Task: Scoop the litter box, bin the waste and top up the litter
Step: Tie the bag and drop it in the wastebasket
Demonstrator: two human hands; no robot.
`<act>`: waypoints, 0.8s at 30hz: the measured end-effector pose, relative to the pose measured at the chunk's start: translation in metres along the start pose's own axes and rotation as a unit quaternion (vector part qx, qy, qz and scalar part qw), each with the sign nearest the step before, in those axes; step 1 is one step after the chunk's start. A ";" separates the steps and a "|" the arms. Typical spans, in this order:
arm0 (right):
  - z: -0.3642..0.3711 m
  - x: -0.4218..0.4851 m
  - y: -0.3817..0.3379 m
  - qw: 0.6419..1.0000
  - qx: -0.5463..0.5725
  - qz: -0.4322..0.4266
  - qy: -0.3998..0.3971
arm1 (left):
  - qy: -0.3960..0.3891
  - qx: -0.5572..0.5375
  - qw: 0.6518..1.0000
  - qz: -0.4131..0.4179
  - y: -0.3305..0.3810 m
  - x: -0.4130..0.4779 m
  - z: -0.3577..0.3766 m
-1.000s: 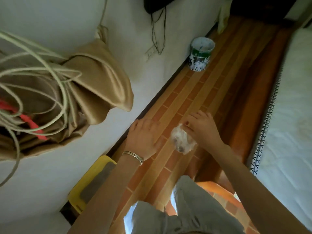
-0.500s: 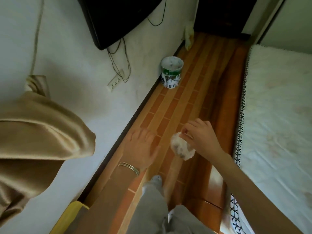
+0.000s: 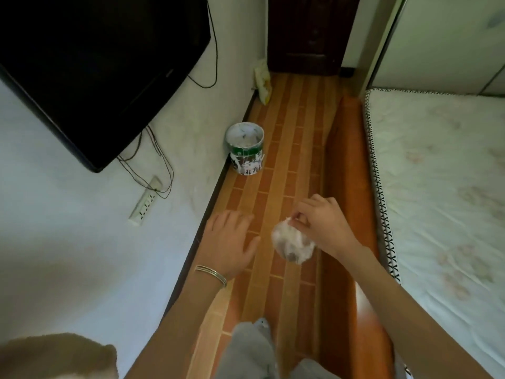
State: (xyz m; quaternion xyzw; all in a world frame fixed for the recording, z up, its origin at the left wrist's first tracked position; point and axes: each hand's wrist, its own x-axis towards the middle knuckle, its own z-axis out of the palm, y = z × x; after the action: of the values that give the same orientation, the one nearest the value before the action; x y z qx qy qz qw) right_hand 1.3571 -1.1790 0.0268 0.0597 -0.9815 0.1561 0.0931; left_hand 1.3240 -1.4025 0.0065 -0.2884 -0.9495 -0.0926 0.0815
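Observation:
My right hand (image 3: 325, 225) pinches the top of a small clear plastic bag (image 3: 292, 246) that holds pale and brown litter waste; the bag hangs below my fingers above the tiled floor. My left hand (image 3: 231, 243), with thin bangles at the wrist, is held flat and empty to the left of the bag, its fingers spread. Ahead by the left wall stands a green and white paint-stained bucket (image 3: 245, 148), its top uncovered. The litter box is out of view.
A narrow strip of brown tiled floor (image 3: 287, 165) runs between the white wall with a black TV (image 3: 90, 69) and power strip (image 3: 144, 202) on the left and a mattress (image 3: 442, 187) on an orange frame on the right. A dark door (image 3: 308, 34) closes the far end.
The view has lifted and moved forward: the yellow litter box and the hanging brown cloth have dropped out of view. The bucket is nearer. My right hand still holds the bag.

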 end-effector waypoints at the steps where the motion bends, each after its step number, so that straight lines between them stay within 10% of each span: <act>1: 0.001 0.015 0.004 1.000 -0.003 0.003 0.007 | 0.002 0.003 1.000 0.005 -0.007 0.017 0.001; 24: 0.021 0.300 0.197 0.998 0.020 0.005 -0.067 | -0.041 0.000 0.999 -0.036 -0.055 0.346 0.086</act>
State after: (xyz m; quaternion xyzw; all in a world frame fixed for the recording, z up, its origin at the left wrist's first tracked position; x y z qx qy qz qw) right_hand 1.0320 -1.0261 0.0091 0.0669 -0.9826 0.1716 0.0250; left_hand 1.0006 -1.2444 -0.0120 -0.2579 -0.9617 -0.0839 0.0387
